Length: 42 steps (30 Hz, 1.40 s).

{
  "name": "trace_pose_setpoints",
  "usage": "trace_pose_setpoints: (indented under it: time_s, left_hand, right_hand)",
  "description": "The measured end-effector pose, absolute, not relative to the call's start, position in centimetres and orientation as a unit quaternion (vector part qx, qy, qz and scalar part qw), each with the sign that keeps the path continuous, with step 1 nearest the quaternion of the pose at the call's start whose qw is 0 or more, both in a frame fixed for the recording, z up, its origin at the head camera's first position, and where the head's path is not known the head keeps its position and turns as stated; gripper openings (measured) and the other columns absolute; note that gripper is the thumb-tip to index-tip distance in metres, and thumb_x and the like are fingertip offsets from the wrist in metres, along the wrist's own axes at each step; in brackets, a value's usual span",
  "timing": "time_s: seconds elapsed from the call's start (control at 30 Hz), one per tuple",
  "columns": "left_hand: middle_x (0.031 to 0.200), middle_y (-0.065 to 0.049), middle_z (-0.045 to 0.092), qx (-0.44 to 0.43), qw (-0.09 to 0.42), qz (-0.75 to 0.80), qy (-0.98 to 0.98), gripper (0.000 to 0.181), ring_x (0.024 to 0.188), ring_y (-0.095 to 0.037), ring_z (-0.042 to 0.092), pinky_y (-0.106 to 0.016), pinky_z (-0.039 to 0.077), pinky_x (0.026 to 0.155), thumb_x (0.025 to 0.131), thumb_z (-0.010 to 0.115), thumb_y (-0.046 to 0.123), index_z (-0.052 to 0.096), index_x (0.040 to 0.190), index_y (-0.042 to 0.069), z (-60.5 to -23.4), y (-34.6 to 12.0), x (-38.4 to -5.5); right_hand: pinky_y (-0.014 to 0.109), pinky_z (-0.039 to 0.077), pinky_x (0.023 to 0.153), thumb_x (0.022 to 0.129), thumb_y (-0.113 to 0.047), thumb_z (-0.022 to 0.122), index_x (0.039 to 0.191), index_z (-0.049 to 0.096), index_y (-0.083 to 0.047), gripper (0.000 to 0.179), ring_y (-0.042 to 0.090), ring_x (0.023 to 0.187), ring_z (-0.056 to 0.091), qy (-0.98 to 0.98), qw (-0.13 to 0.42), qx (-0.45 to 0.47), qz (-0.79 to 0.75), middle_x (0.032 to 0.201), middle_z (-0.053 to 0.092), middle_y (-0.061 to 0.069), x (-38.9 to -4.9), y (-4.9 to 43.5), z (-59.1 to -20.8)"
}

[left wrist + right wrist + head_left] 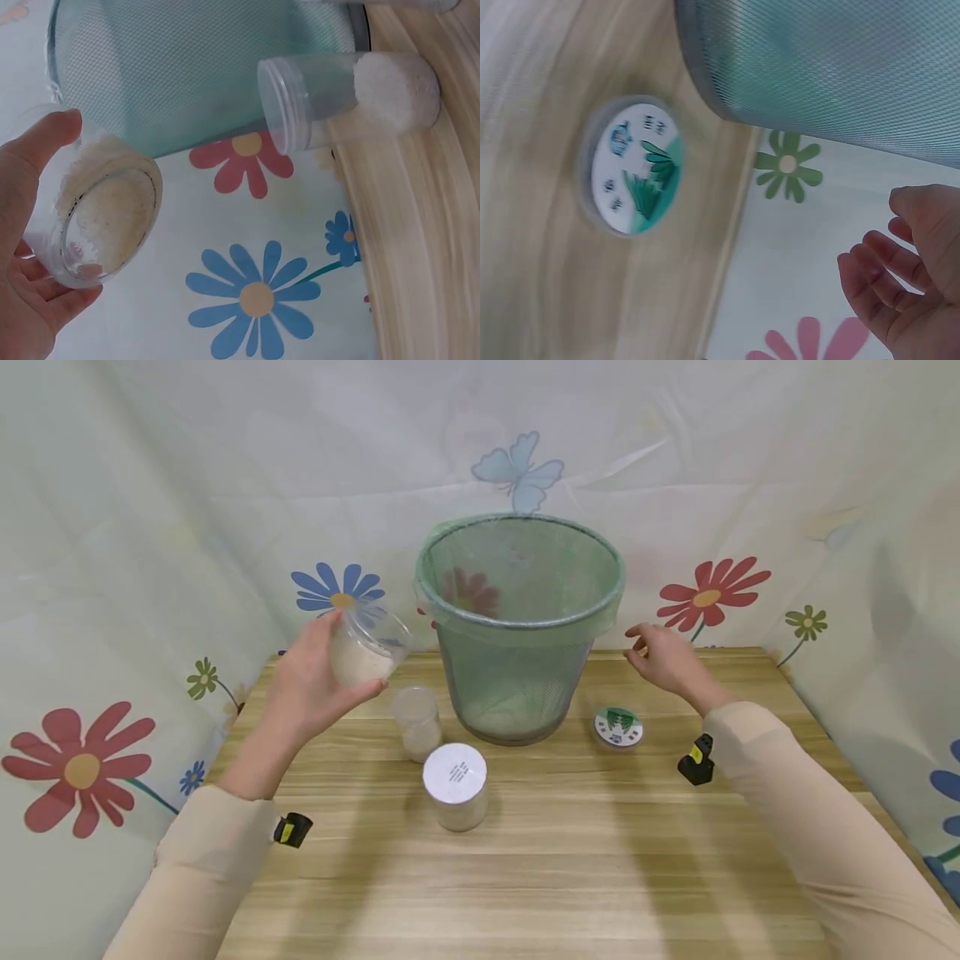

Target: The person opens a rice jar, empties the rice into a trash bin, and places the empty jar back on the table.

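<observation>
My left hand (311, 681) grips a clear plastic jar (367, 647) partly filled with whitish grains. The jar is lidless, raised above the table and tilted with its mouth toward the bin; the left wrist view shows the grains through its base (112, 225). A wire-mesh waste bin (517, 677) lined with a thin green bag stands at the table's back. Beside the bin's right side, my right hand (663, 662) hovers with loosely bent fingers and holds nothing. Below that hand lies a round lid (618, 727) with a green and white label.
A second uncapped clear jar (418, 722), with whitish contents in its lower part, stands left of the bin. Nearer me is a third jar (456, 789) with a white printed top. The wooden table (547, 877) meets a flower-patterned curtain (255, 460) at its back and sides.
</observation>
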State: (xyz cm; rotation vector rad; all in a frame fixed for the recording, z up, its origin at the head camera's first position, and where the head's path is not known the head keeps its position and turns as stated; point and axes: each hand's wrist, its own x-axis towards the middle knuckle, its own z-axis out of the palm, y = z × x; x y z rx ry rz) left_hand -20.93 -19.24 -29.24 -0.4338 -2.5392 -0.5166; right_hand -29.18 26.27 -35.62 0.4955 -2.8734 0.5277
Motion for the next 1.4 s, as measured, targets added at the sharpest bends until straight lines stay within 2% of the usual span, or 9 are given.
trace_pose_setpoints:
  time_s: [0.23,0.47,0.57,0.8,0.9,1.07,1.17,1.4]
  left_hand:
    - [0.125,-0.023,0.047,-0.14,0.232,-0.175,-0.947,0.095,0.101,-0.04,0.052,-0.054,0.049,0.073,0.064,0.08,0.038,0.031,0.136,-0.001,-27.0,-19.7,-21.6]
    - [0.122,-0.022,0.049,-0.134,0.233,-0.164,-0.949,0.094,0.094,-0.038,0.053,-0.052,0.048,0.068,0.066,0.078,0.041,0.032,0.137,0.0,-25.1,-19.5,-22.3]
    - [0.125,-0.021,0.048,-0.124,0.217,-0.164,-0.954,0.095,0.095,-0.037,0.052,-0.052,0.047,0.069,0.067,0.077,0.043,0.03,0.138,0.001,-24.4,-19.4,-22.6]
    - [0.129,-0.021,0.046,-0.139,0.211,-0.149,-0.956,0.095,0.101,-0.037,0.05,-0.053,0.046,0.075,0.068,0.076,0.043,0.029,0.139,0.0,-23.0,-19.0,-23.6]
    - [0.13,-0.02,0.045,-0.147,0.211,-0.144,-0.956,0.095,0.102,-0.036,0.049,-0.052,0.047,0.077,0.068,0.076,0.042,0.029,0.139,0.0,-22.3,-18.7,-24.0]
    - [0.133,-0.018,0.043,-0.15,0.198,-0.133,-0.96,0.096,0.108,-0.035,0.047,-0.052,0.047,0.082,0.069,0.075,0.043,0.027,0.141,0.002,-21.0,-18.1,-24.3]
    - [0.133,-0.018,0.042,-0.152,0.194,-0.124,-0.961,0.097,0.111,-0.035,0.046,-0.052,0.045,0.086,0.068,0.075,0.044,0.026,0.141,0.003,-20.3,-17.7,-24.4]
    - [0.136,-0.017,0.041,-0.157,0.18,-0.102,-0.966,0.097,0.113,-0.035,0.046,-0.054,0.045,0.086,0.07,0.073,0.044,0.023,0.143,0.005,-18.6,-16.7,-24.6]
  right_hand:
    - [0.048,0.05,0.068,0.089,-0.012,0.055,0.116,0.053,0.006,0.033,0.035,0.08,0.061,-0.97,0.09,0.159,0.163,0.098,0.062,0.025,-29.8,25.9,-33.0]
    - [0.047,0.051,0.067,0.089,-0.012,0.053,0.114,0.054,0.006,0.031,0.034,0.077,0.061,-0.971,0.094,0.153,0.157,0.097,0.062,0.025,-30.3,25.4,-30.6]
    - [0.046,0.051,0.068,0.091,-0.014,0.05,0.117,0.052,0.005,0.033,0.031,0.074,0.061,-0.973,0.079,0.145,0.162,0.1,0.061,0.026,-30.6,25.4,-29.6]
    - [0.038,0.052,0.058,0.093,-0.018,0.046,0.126,0.045,0.004,0.039,0.025,0.064,0.063,-0.977,0.031,0.111,0.179,0.108,0.057,0.029,-31.0,25.3,-27.0]
    - [0.041,0.053,0.062,0.094,-0.018,0.045,0.127,0.045,0.004,0.04,0.025,0.064,0.065,-0.978,0.025,0.103,0.181,0.11,0.057,0.031,-31.1,25.2,-26.1]
    - [0.049,0.049,0.078,0.095,-0.02,0.042,0.127,0.045,0.005,0.04,0.025,0.065,0.067,-0.979,0.021,0.097,0.18,0.112,0.057,0.031,-31.1,24.8,-24.9]
    - [0.049,0.049,0.08,0.095,-0.02,0.041,0.127,0.045,0.006,0.041,0.024,0.064,0.067,-0.977,0.024,0.09,0.193,0.109,0.059,0.03,-31.0,24.6,-24.2]
    - [0.034,0.055,0.064,0.095,-0.024,0.037,0.128,0.044,0.006,0.045,0.017,0.06,0.066,-0.968,0.027,0.049,0.246,0.099,0.06,0.025,-30.7,23.8,-22.9]
